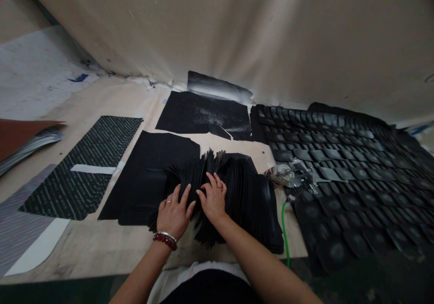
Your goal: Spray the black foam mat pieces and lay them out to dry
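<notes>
A fanned stack of thin black sheets (244,195) lies on the bench, its edges standing up in overlapping layers. My left hand (174,212) rests on the stack's left part with fingers spread, a ring on one finger and red beads and a metal bangle at the wrist. My right hand (212,197) lies close beside it on the same stack, fingers curved over the edges. Neither hand visibly grips a sheet. Under the stack's left side lies a flat black sheet (145,177).
Rows of overlapping black pieces (342,173) cover the right side. A metal spray tool (288,173) with a green hose (285,234) lies beside them. Black sheets (203,114), a dark patterned sheet (77,173) and a grey striped sheet (23,218) lie on the pale wooden bench (68,254). A beige cloth (237,32) hangs behind.
</notes>
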Demonstrator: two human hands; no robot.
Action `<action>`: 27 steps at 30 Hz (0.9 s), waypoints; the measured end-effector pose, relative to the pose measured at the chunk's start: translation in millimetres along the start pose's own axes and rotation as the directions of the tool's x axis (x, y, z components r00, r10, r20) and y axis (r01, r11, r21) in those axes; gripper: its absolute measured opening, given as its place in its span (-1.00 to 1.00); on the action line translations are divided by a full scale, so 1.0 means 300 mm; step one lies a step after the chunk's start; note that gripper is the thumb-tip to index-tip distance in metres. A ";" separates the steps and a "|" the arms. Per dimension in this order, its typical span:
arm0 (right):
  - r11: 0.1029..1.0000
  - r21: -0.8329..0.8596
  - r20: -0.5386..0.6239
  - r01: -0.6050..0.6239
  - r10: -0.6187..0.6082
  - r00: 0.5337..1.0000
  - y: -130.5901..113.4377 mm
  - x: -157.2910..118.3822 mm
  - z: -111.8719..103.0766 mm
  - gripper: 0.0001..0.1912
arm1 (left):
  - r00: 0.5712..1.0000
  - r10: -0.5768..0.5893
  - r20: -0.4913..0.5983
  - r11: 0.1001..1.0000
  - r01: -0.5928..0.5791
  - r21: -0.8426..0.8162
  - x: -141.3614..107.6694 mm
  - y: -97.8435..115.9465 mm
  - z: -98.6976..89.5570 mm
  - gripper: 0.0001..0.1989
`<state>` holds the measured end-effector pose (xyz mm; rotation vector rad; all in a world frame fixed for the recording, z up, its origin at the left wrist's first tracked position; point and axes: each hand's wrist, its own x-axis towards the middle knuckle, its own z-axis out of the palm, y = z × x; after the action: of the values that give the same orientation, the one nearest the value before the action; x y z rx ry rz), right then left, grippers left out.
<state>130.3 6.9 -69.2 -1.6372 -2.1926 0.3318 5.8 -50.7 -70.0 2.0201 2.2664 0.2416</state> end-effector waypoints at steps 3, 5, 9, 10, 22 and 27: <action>1.000 0.008 0.001 0.003 -0.003 1.000 0.004 -0.001 -0.002 -0.93 | 1.000 -0.010 0.011 1.000 0.010 0.010 0.001 -0.001 0.003 -0.47; 1.000 0.016 0.000 0.001 -0.001 1.000 0.004 -0.002 -0.005 -0.93 | 1.000 -0.010 0.015 1.000 0.010 0.014 0.002 -0.003 0.003 -0.48; 0.999 0.032 -0.022 -0.021 0.022 1.000 0.001 -0.001 -0.008 -0.83 | 1.000 0.004 0.002 1.000 -0.005 0.023 0.001 -0.006 0.004 -0.48; 0.999 0.035 -0.025 -0.022 0.022 0.999 -0.001 0.001 -0.007 -0.80 | 1.000 0.007 0.000 1.000 -0.007 0.025 0.001 -0.007 0.004 -0.47; 0.999 0.035 -0.015 0.003 -0.003 1.000 -0.019 0.006 0.015 -0.85 | 1.000 -0.006 0.013 1.000 0.006 0.016 -0.002 -0.004 0.005 -0.45; 1.000 0.021 -0.007 0.013 -0.012 1.000 -0.013 0.003 0.011 -0.86 | 1.000 0.006 0.001 1.000 -0.006 0.015 -0.001 -0.006 -0.002 -0.48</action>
<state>125.2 6.8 -70.6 -1.6103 -2.1860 0.3447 4.0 -51.3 -69.8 2.0343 2.2688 0.2240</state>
